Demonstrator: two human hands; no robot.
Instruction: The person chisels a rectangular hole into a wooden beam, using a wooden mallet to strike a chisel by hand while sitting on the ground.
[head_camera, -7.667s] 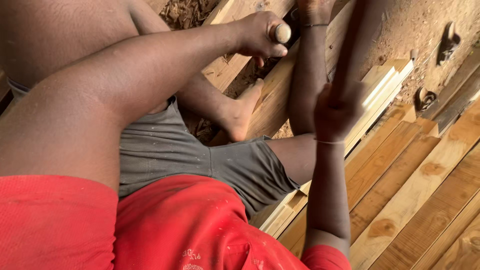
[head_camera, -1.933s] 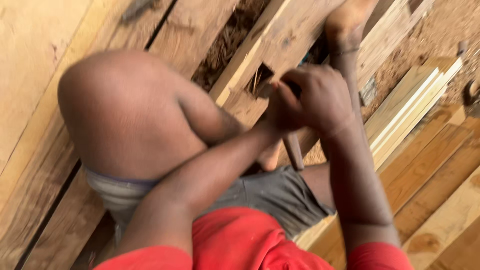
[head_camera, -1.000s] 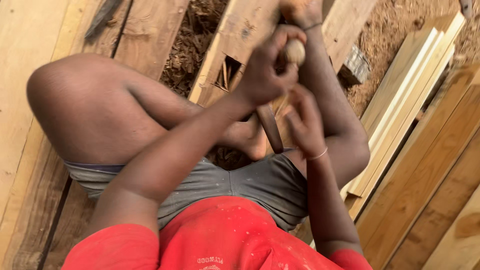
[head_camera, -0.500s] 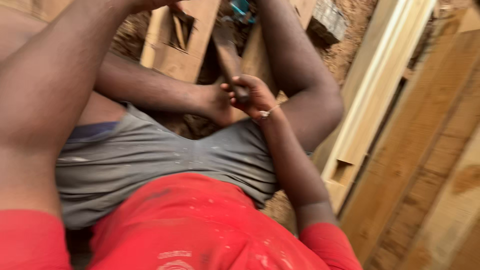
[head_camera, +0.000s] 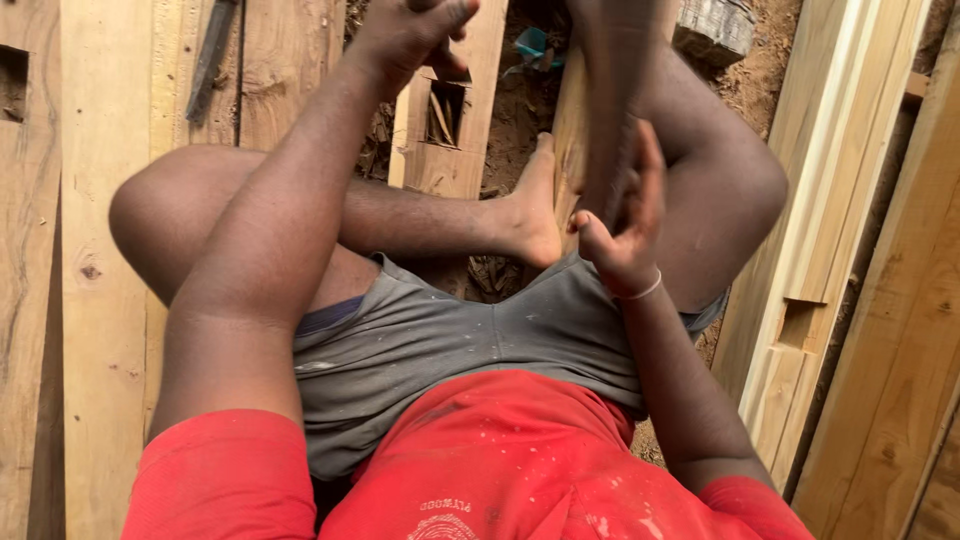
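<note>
two hands (head_camera: 415, 35) (head_camera: 625, 225) work above the stiff mortised plank (head_camera: 450, 110); left fist closed, contents unclear; right blurred, grip indiscernible.

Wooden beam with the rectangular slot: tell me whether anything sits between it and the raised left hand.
Nothing visible does. The left hand is closed just above the slotted beam, right over the slot. The right hand is blurred, off to the side near the knee.

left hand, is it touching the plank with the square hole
Cannot tell. In the head view the left hand overlaps the top of the plank above its mortise hole, but whether it rests on the wood or is raised above it does not show.
</note>
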